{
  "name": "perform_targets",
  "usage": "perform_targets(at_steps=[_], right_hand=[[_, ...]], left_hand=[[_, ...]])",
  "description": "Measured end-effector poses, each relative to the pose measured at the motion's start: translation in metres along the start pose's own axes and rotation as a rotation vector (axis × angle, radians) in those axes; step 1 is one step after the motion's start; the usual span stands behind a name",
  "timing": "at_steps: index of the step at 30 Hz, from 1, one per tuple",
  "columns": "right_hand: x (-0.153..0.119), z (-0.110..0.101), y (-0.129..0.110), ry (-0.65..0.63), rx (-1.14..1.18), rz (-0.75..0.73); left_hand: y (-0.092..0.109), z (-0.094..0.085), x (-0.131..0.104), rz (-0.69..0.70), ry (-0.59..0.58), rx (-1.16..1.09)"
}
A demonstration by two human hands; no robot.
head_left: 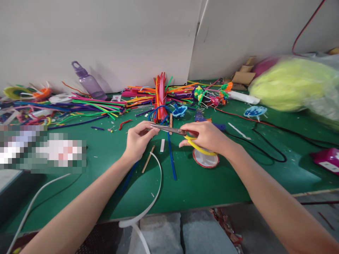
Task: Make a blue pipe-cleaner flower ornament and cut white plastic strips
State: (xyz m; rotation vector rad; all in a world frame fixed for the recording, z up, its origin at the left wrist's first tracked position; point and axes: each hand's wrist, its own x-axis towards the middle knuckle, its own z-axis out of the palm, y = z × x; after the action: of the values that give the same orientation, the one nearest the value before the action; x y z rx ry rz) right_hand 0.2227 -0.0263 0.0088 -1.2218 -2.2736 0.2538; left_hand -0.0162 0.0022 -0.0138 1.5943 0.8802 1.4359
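My right hand [203, 135] grips scissors [176, 130] by their yellow handles, blades pointing left. My left hand [141, 137] is closed in a pinch at the blade tips; a bit of white strip shows beside the blades there. A long white strip [160, 176] curls from beneath the left hand down over the table edge. Below the hands lie a short cut white piece [162, 145], a thin wooden stick [148, 158] and a blue pipe cleaner [171, 158]. A round white disc with a red rim [206, 158] rests under the right hand.
Bundles of coloured pipe cleaners [160, 95] spread along the back of the green table [225, 190]. A purple bottle [91, 83] leans at the wall. Blue flower-like pieces [255, 112], black cables [270, 155], a yellow-green bag [291, 84] and a magenta object [327, 160] are on the right.
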Motion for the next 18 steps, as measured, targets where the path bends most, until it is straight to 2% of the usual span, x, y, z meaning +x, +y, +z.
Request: perform_targets(at_steps=[6, 18], right_hand=[[-0.0007, -0.0011, 0.0007, 0.001, -0.021, 0.004], [-0.0008, -0.0010, 0.0005, 0.005, -0.032, 0.004]], left_hand=[[0.0028, 0.0004, 0.0002, -0.032, -0.006, 0.006], [-0.0005, -0.0013, 0.0010, 0.020, 0.017, 0.020]])
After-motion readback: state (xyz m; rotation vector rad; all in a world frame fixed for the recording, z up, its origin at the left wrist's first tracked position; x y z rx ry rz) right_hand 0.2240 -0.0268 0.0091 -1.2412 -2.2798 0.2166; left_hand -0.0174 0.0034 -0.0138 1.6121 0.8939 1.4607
